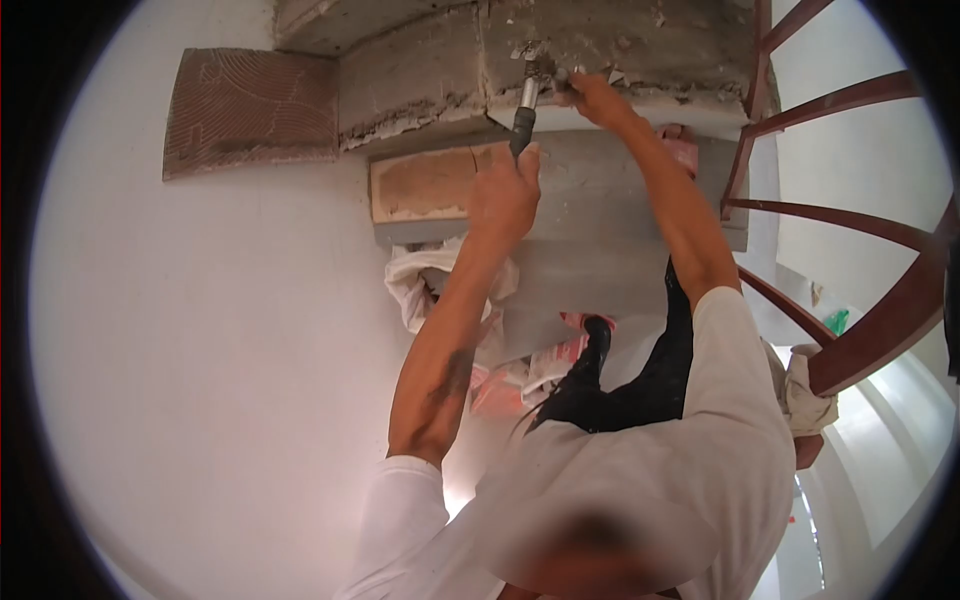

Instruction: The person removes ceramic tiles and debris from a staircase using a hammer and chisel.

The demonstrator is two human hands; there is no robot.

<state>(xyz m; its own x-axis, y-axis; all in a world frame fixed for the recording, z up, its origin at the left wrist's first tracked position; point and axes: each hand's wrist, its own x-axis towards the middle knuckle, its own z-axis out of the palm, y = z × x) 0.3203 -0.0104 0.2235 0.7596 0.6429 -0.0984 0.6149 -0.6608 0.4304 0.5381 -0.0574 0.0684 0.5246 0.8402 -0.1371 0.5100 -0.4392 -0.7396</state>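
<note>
My left hand (507,190) is wrapped round the dark grip of a hammer (523,125). Its metal neck points up towards the rough concrete step (620,45), and its head is close to my right hand. My right hand (597,98) is closed at the step's broken front edge. It grips a short metal tool that looks like a chisel (562,77), largely hidden by the fingers. Ragged mortar (425,118) runs along the edge to the left of the hammer.
A ridged reddish-brown panel (250,115) is on the white wall at left. Below the step lies a tan tile (425,186). Lower down are a white sack (405,285) and red-and-white bags (500,388) near my legs. A brown metal railing (830,208) curves along the right.
</note>
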